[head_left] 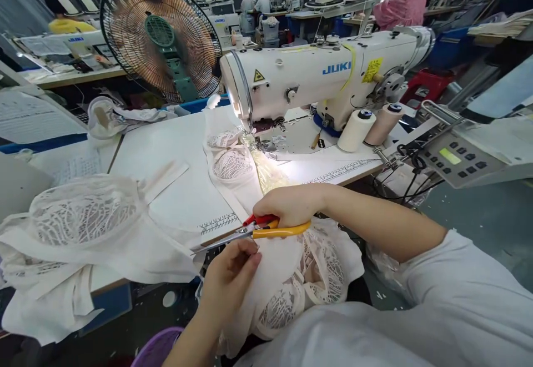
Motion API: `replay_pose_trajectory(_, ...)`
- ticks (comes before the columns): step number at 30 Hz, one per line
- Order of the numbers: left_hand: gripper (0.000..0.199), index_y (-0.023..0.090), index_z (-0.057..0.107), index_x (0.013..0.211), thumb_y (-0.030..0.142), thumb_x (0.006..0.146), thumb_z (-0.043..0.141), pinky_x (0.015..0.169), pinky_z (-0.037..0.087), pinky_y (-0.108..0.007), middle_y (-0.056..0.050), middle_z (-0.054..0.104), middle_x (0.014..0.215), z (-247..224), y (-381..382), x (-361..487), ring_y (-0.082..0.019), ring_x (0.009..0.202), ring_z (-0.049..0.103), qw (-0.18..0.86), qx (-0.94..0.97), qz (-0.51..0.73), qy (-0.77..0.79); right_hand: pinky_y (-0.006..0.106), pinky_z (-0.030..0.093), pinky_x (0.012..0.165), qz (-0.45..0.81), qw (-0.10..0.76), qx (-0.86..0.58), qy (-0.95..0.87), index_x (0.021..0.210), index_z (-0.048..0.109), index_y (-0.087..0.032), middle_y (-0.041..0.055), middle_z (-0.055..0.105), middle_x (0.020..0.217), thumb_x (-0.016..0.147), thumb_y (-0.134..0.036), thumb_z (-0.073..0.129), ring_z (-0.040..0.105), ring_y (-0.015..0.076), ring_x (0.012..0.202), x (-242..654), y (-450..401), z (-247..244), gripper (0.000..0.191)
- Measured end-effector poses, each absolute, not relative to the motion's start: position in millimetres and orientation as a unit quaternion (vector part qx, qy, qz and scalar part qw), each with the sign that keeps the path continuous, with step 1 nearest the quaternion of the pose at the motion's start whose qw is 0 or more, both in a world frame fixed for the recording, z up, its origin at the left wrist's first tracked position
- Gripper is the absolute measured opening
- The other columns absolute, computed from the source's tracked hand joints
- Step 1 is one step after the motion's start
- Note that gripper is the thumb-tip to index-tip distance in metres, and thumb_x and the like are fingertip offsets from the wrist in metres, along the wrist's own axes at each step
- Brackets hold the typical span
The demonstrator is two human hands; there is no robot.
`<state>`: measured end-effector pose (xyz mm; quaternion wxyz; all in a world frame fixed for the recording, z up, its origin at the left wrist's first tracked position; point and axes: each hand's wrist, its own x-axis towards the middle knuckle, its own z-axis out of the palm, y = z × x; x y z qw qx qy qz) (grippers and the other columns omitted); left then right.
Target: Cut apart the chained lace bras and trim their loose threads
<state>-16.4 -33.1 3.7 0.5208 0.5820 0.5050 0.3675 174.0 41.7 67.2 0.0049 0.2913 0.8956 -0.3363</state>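
My right hand (pixel 291 209) is closed around scissors (pixel 281 232) with yellow-orange handles and a red part. Their metal blades point left, just above my left hand. My left hand (pixel 231 278) pinches the edge of a white lace bra (pixel 278 306), which hangs over my lap; the exact spot between the fingertips is hard to see. Another white lace bra (pixel 231 161) lies on the table under the sewing machine head, beside shiny yellowish material (pixel 266 167). A pile of white lace bras (pixel 83 217) spreads over the left table edge.
The white sewing machine (pixel 291 73) stands ahead, with two thread cones (pixel 356 131) at its right. A control panel (pixel 453 156) juts in at right. A fan (pixel 160 36) stands behind the table (pixel 162 139). A purple bin (pixel 158 347) sits below. Other people are in the background.
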Motion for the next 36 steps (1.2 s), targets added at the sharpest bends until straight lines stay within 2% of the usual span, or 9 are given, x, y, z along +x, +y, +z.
replay_pose_trajectory(4,0.016,0.017,0.059,0.065,0.030,0.067,0.069,0.047,0.034,-0.017,0.002,0.053,0.061,10,-28,-18,-0.009,0.054,0.043,0.586,0.518,0.347,0.517,0.025,0.025,0.050,-0.332,-0.015,0.295,0.896,0.064,0.036,-0.019,-0.0044,0.042,0.062,0.070,-0.020,0.057,0.035,0.0107,0.056,177,47,64,0.022)
replay_pose_trajectory(8,0.021,0.016,0.059,0.063,0.030,0.061,0.074,0.053,0.038,-0.020,-0.002,0.060,0.073,8,-26,-16,-0.012,0.062,0.049,0.629,0.466,0.369,0.501,0.025,0.027,0.050,-0.349,-0.019,0.290,0.891,0.065,0.036,-0.020,-0.0045,0.044,0.062,0.065,-0.017,0.060,0.038,0.0115,0.057,174,48,64,0.024)
replay_pose_trajectory(11,0.020,0.017,0.059,0.063,0.030,0.061,0.075,0.058,0.040,-0.021,-0.003,0.062,0.077,7,-24,-13,-0.014,0.068,0.052,0.629,0.450,0.390,0.500,0.025,0.029,0.049,-0.359,-0.031,0.285,0.888,0.064,0.038,-0.020,-0.0045,0.047,0.061,0.066,-0.017,0.058,0.042,0.0120,0.057,174,49,64,0.021)
replay_pose_trajectory(17,0.023,0.016,0.061,0.062,0.031,0.058,0.077,0.057,0.039,-0.020,-0.002,0.059,0.070,9,-20,-11,-0.013,0.065,0.049,0.622,0.467,0.378,0.502,0.024,0.031,0.050,-0.421,-0.042,0.274,0.864,0.065,0.039,-0.019,-0.0049,0.051,0.057,0.072,-0.017,0.053,0.048,0.0115,0.056,177,51,61,0.015)
replay_pose_trajectory(25,0.024,0.016,0.061,0.062,0.031,0.056,0.079,0.053,0.037,-0.017,0.001,0.058,0.067,7,-21,-8,-0.010,0.060,0.047,0.628,0.447,0.380,0.511,0.025,0.031,0.049,-0.360,-0.026,0.285,0.888,0.065,0.040,-0.019,-0.0038,0.050,0.061,0.064,-0.017,0.061,0.044,0.0121,0.057,174,48,66,0.020)
replay_pose_trajectory(31,0.026,0.017,0.060,0.062,0.033,0.055,0.079,0.048,0.036,-0.019,0.003,0.056,0.058,8,-19,-8,-0.009,0.051,0.045,0.619,0.449,0.367,0.530,0.026,0.031,0.051,-0.343,-0.013,0.279,0.897,0.064,0.040,-0.019,-0.0026,0.049,0.062,0.070,-0.017,0.056,0.042,0.0124,0.058,171,47,69,0.017)
replay_pose_trajectory(33,0.027,0.017,0.061,0.063,0.035,0.055,0.079,0.052,0.040,-0.021,0.002,0.058,0.061,8,-19,-8,-0.011,0.056,0.049,0.609,0.460,0.373,0.527,0.026,0.031,0.051,-0.334,-0.013,0.283,0.899,0.063,0.040,-0.019,-0.0025,0.048,0.061,0.071,-0.016,0.054,0.041,0.0123,0.057,170,46,68,0.017)
replay_pose_trajectory(36,0.028,0.019,0.066,0.078,0.036,0.059,0.077,0.066,0.045,-0.026,-0.001,0.064,0.073,9,-24,-4,-0.017,0.071,0.058,0.572,0.493,0.392,0.525,0.026,0.029,0.050,-0.323,-0.022,0.286,0.902,0.062,0.039,-0.019,-0.0024,0.048,0.061,0.072,-0.016,0.052,0.040,0.0124,0.057,168,45,67,0.017)
